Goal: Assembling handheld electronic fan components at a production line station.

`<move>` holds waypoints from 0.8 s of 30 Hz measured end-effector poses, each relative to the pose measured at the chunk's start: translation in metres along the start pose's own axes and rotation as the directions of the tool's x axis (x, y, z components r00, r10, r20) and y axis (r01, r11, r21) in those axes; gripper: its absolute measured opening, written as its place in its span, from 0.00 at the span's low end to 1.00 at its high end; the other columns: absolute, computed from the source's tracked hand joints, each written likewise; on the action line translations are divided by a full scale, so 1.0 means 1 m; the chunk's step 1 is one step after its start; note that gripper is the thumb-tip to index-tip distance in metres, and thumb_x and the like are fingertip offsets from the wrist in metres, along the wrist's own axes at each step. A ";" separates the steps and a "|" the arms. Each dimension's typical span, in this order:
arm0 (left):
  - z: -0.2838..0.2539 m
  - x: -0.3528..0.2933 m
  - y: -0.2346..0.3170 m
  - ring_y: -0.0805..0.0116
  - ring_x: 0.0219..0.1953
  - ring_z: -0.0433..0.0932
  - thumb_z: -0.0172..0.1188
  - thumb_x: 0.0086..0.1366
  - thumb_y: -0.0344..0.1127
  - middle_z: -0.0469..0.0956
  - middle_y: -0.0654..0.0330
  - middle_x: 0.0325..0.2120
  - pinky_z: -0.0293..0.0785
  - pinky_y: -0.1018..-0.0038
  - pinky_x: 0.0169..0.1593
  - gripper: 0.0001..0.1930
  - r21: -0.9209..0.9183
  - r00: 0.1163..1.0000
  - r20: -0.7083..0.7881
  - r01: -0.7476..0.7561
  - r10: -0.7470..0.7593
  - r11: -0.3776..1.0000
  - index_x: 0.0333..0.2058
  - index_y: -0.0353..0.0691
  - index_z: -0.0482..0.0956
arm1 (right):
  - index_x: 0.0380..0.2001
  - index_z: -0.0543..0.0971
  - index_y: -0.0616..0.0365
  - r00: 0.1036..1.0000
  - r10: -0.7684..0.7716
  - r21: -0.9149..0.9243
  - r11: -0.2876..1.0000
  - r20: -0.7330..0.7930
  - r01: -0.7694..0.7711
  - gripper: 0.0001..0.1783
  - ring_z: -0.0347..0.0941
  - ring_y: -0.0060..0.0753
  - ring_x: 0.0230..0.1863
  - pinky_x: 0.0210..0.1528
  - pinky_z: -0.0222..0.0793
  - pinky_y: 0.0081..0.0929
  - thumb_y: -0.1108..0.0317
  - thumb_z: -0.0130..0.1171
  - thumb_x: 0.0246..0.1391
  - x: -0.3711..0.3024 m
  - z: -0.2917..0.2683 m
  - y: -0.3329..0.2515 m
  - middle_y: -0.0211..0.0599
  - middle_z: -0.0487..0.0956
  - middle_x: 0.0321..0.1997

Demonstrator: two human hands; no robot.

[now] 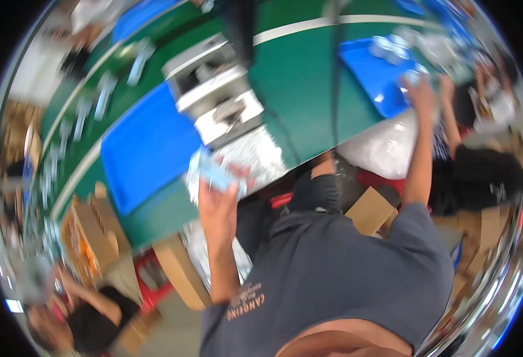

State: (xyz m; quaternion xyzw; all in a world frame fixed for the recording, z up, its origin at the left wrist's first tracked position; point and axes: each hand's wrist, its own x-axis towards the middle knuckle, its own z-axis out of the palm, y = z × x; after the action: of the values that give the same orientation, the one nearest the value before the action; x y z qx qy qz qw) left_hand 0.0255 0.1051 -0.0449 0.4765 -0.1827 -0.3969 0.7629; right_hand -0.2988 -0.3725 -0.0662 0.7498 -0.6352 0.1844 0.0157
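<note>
My left hand (217, 202) is closed around a light blue, elongated plastic part (215, 174), held over the front edge of the green table. Beneath that part lies a crinkled silver foil sheet (264, 152). My right hand (419, 95) stretches far to the right, over the edge of a blue tray (362, 65). Its fingers are bent about a pale, shiny piece (415, 76), whose kind is lost in the blur. Several white round parts (390, 50) sit in the tray near its far side.
A grey-white boxy device (208, 80) stands behind the foil. Left of it lies another blue tray (148, 149). Several pale blue handled items (104, 95) line the green belt. Clear plastic bags (386, 146) bulge beside the right tray. Cardboard boxes (95, 229) and co-workers flank me.
</note>
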 end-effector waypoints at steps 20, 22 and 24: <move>0.031 0.028 -0.009 0.73 0.48 0.75 0.60 0.63 0.23 0.76 0.61 0.43 0.71 0.77 0.52 0.17 0.369 0.961 -0.058 -0.231 0.270 0.900 0.52 0.34 0.79 | 0.50 0.76 0.73 0.444 -0.893 0.919 -0.108 0.079 -0.380 0.43 0.80 0.45 0.47 0.51 0.74 0.35 0.49 0.73 0.34 -0.220 -0.092 -0.206 0.54 0.81 0.45; 0.021 0.024 -0.001 0.74 0.46 0.74 0.58 0.60 0.22 0.76 0.62 0.43 0.70 0.79 0.51 0.17 0.461 0.973 -0.014 -0.199 0.231 0.865 0.50 0.35 0.81 | 0.49 0.77 0.70 0.324 -0.942 0.975 -0.010 -0.083 0.222 0.38 0.80 0.45 0.47 0.49 0.73 0.33 0.57 0.73 0.34 -0.195 -0.104 -0.205 0.50 0.81 0.44; 0.021 0.023 0.004 0.75 0.43 0.74 0.56 0.58 0.21 0.77 0.62 0.40 0.69 0.79 0.48 0.17 0.495 0.970 -0.025 -0.198 0.241 0.846 0.46 0.34 0.82 | 0.50 0.76 0.65 0.291 -0.951 0.928 0.014 -0.103 0.373 0.34 0.80 0.48 0.45 0.47 0.74 0.33 0.64 0.73 0.37 -0.191 -0.114 -0.208 0.48 0.79 0.47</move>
State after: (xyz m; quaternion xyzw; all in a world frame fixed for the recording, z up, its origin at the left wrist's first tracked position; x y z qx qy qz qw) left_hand 0.0282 0.0757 -0.0335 0.6465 -0.2973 -0.2268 0.6650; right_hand -0.1521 -0.1224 0.0272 0.8730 0.0589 0.1888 -0.4459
